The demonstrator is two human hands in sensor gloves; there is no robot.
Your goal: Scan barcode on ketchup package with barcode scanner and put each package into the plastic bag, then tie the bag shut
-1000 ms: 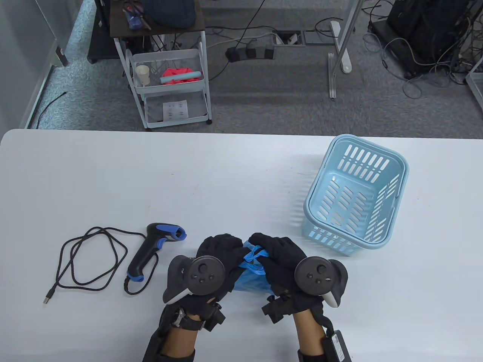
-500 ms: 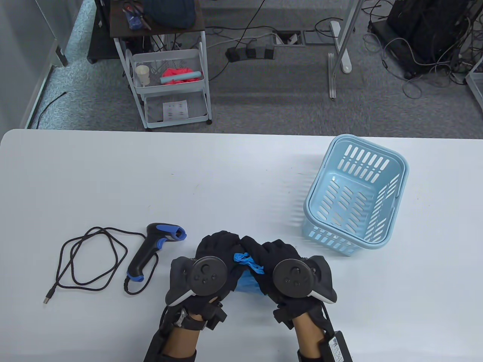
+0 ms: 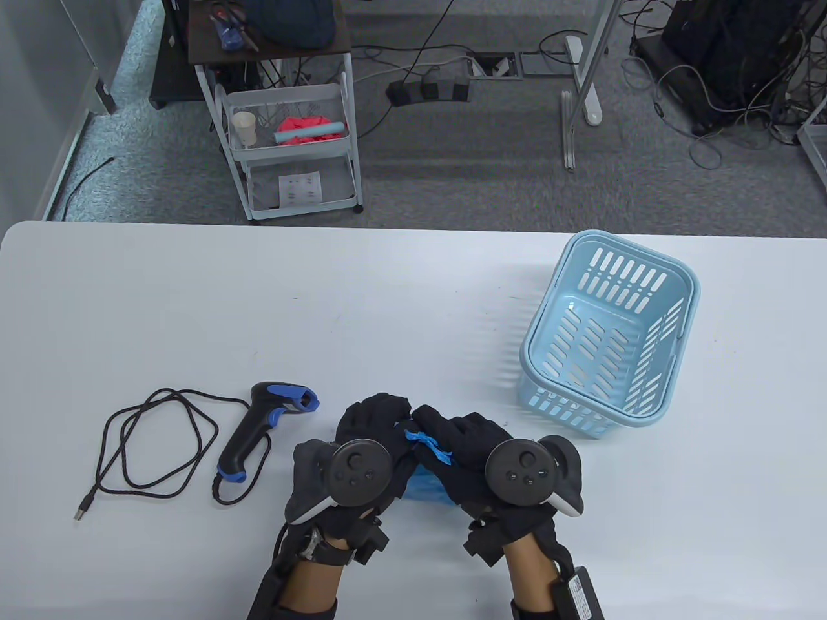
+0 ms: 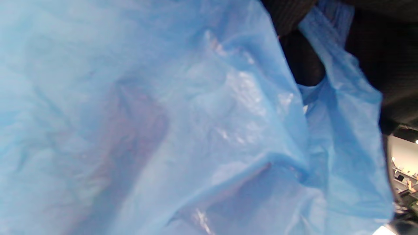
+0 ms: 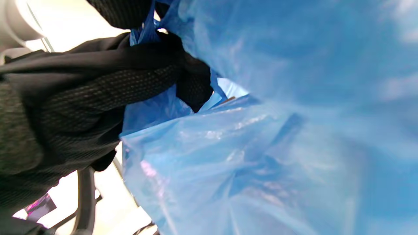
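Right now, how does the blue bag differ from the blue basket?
The bag is soft, crumpled plastic; the basket is stiff with slotted walls. The left hand and right hand grip the bag; the basket sits untouched. The bag bulges; the basket looks empty. Both are blue.

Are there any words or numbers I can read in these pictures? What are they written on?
None can be read.
White label on the black box at the right wrist: print too small to read.
White sheet on the cart's lower shelf: rows of small marks, too blurred to read.
Barcode scanner, blue plastic bag and basket: no writing shows.
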